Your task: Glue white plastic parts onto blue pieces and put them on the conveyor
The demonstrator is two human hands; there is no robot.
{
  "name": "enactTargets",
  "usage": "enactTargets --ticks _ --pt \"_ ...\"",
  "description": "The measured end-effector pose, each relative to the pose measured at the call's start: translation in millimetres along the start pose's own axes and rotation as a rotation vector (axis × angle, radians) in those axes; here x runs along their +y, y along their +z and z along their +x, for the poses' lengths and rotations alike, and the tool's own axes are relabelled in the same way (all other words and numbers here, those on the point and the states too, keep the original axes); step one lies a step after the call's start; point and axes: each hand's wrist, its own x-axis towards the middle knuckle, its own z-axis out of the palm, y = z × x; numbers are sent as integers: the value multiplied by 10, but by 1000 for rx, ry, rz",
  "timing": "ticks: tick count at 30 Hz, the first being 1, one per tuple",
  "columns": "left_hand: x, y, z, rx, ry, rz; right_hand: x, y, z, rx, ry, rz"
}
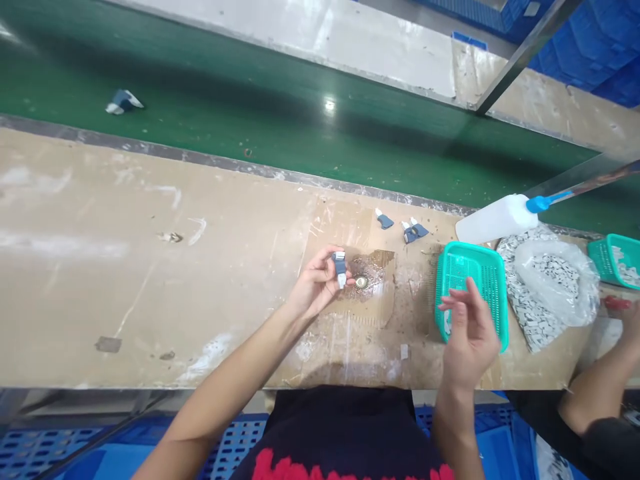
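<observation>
My left hand (pixel 320 283) is closed on a small dark-blue and white plastic part (pixel 340 268), held up above the cardboard bench. Just right of the part, a small round dab of glue-like stuff (pixel 361 283) sits on a stained, shiny cardboard patch (pixel 384 303). My right hand (pixel 470 330) hovers at the front of a green plastic basket (pixel 503 293), its fingers stretched out and apart, with nothing visible in them. Behind the patch lie more of the blue and white parts, one (pixel 385 219) alone and others (pixel 414 231) close together.
A white squeeze bottle (pixel 495 219) with a blue nozzle lies beyond the basket. Right of it are a clear bag of small grey pieces (pixel 557 277) and another green basket (pixel 620 257). Another person's arm (pixel 600 380) reaches in at right. A green belt (pixel 280 113) runs behind, carrying a blue-white part (pixel 123 102).
</observation>
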Motion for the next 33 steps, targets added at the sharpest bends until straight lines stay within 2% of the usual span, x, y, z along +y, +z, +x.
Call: enactTargets --ticks 2,3,4,5,7,9,10,11,13,14,17,19,22,25,26,28,29,32,33 --pt "8 14 1 28 2 20 133 -196 96 182 40 -19" --pt "11 43 -9 41 5 66 208 -314 163 235 43 -65" --pt "17 86 -23 55 25 138 282 -441 238 222 39 -137" --pt "31 138 -34 62 66 238 352 -572 319 129 36 -229" --pt "91 247 -17 61 194 489 466 -814 479 -225 34 -412" --pt "207 328 117 58 344 749 538 -975 607 -577 39 -526" --pt "287 349 243 82 400 871 563 -1015 653 -696 44 -558" --pt "380 357 407 130 449 972 583 -1029 686 -781 46 -581" --pt "597 344 817 328 527 1131 622 -999 718 -903 43 -622" --pt "714 330 1039 377 546 1158 643 -967 721 -949 34 -641" --pt "1053 304 1613 580 567 1364 716 -878 704 -983 -28 -694" --pt "1228 312 1838 668 546 1495 757 -860 692 -963 -65 -683" --pt "1359 347 1940 680 528 1591 783 -921 675 -899 -31 -492" --pt "1305 398 1890 696 572 1670 757 -1057 631 -776 157 -186" --pt "1246 420 1857 664 597 1697 740 -1103 605 -738 228 -90" --pt "1070 466 1777 494 615 1755 696 -1171 543 -679 309 63" --pt "960 486 1731 344 604 1784 673 -1185 508 -663 310 112" --pt "602 511 1591 -279 527 1826 612 -1137 398 -669 241 212" --pt "493 505 1551 -444 506 1821 597 -1093 358 -681 229 251"
